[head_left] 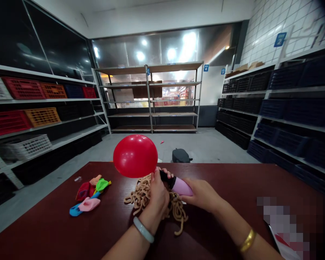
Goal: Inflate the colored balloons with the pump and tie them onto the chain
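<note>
An inflated red balloon (135, 156) stands out to the left above the table, its neck end at the fingers of my left hand (159, 191). Those fingers are closed around the neck, against the black end of a pink and black pump (182, 186). My right hand (202, 193) is wrapped round the pump's pink body from the right. Below both hands lies a tangled heap of tan cord (141, 195), partly hidden by my left hand and wrist. Several uninflated balloons, among them a pink one (89, 204) and a green one (102, 185), lie to the left.
The dark red table (222, 231) spans the foreground. A blurred-out item (284, 227) lies at its right. Beyond the table, a dark grey object (181, 155) sits on the floor. Shelves with crates (24, 88) line both sides, and a metal rack (151, 115) stands at the back.
</note>
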### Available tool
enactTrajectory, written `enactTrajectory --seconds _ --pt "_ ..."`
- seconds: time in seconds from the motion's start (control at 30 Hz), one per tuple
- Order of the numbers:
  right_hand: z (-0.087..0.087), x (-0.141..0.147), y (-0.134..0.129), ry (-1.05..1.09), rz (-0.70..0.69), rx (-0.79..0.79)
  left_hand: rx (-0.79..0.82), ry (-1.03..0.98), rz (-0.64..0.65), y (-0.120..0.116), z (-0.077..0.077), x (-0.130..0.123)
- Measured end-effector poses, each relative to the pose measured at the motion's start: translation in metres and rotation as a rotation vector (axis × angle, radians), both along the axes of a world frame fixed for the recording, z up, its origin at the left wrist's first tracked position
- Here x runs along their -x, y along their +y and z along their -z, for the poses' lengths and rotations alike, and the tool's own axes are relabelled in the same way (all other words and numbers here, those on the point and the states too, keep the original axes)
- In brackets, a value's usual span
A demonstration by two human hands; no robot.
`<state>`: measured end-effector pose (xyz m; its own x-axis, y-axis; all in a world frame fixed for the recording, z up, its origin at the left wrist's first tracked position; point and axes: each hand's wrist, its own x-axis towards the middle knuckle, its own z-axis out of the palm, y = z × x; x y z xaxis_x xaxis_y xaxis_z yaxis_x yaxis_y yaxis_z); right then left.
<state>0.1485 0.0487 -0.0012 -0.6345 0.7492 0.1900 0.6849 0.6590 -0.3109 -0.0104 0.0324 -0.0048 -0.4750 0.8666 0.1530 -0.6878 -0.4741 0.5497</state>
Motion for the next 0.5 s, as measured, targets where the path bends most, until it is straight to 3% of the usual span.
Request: enactTrajectory --seconds 0.23,0.5 --pt "-0.004 0.004 -0.001 -0.010 -0.017 0.070 0.037 0.097 -0.019 0.001 -0.012 0.016" --pt "-0.015 -0.017 0.010 -0.043 -0.067 0.165 0.070 0.111 -0.170 0.017 -0.026 0.083"
